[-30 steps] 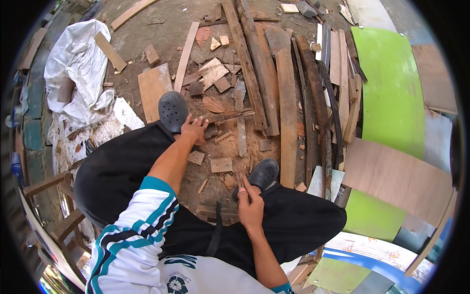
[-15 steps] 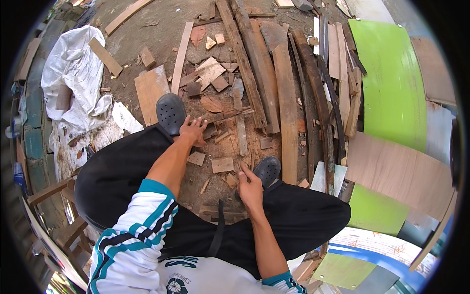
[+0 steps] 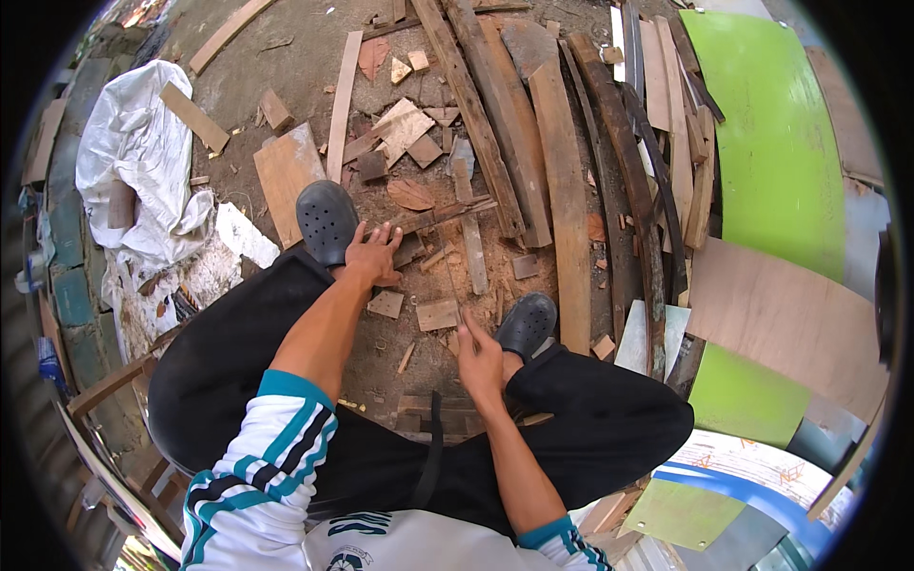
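My left hand (image 3: 374,255) lies with fingers spread on the left end of a dark wooden strip (image 3: 438,217), beside my left clog (image 3: 327,222). My right hand (image 3: 480,359) is closed around the handle end of a handsaw (image 3: 453,282), whose thin blade shows almost edge-on and points away from me toward the strip. The handle is hidden inside my fingers. Under the strip a narrow grey-brown board (image 3: 472,249) runs lengthwise. Pale sawdust and small offcuts, among them a square block (image 3: 437,314), lie between my feet. My right clog (image 3: 526,325) stands beside the right hand.
Long weathered planks (image 3: 562,205) stretch away at the right, next to green sheets (image 3: 771,143) and a plywood panel (image 3: 788,319). A white sack (image 3: 133,124) lies at the left. Beyond my feet is a heap of scrap wood (image 3: 405,128).
My right hand and the saw have drawn slightly left and toward me. The left hand stays on the wooden strip. The whole view has shifted a little.
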A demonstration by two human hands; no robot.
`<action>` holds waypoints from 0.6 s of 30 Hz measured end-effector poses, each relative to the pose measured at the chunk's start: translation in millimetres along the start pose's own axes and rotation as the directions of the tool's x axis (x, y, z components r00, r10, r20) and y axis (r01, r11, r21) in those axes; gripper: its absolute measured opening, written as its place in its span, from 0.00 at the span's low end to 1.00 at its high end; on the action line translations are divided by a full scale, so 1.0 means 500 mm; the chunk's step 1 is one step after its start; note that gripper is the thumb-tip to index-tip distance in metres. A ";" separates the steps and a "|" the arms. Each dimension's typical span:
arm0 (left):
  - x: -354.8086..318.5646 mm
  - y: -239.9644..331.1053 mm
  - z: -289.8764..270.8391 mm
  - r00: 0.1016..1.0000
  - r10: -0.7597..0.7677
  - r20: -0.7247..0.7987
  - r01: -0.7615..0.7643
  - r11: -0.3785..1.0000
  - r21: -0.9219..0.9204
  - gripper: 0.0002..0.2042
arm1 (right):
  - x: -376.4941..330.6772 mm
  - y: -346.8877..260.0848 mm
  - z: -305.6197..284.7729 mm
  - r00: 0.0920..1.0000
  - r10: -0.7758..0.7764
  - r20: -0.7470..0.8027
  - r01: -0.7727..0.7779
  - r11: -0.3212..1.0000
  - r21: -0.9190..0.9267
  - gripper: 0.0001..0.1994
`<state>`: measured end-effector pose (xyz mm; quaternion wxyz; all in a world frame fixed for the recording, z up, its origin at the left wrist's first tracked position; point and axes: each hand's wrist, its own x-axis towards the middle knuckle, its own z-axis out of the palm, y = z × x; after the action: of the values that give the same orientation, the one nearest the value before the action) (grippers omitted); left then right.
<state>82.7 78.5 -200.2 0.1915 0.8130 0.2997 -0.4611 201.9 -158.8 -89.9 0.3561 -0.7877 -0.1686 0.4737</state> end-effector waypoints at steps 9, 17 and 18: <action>0.000 0.013 0.008 0.999 -0.044 -0.012 0.044 0.998 0.038 0.48 | 0.033 0.042 -0.002 0.998 -0.067 -0.003 0.067 0.997 0.033 0.20; -0.004 0.021 -0.019 0.999 -0.029 -0.024 0.030 0.999 0.030 0.48 | 0.123 0.010 0.021 0.996 -0.091 0.004 0.091 0.995 0.026 0.20; -0.004 0.015 -0.014 0.999 -0.028 -0.023 0.028 0.999 0.027 0.48 | 0.126 0.006 0.030 0.996 -0.085 0.007 0.084 0.996 0.039 0.20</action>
<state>91.5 76.4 -194.9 0.1704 0.8164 0.3069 -0.4585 219.8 -116.6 -135.9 0.3902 -0.7708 -0.1942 0.4646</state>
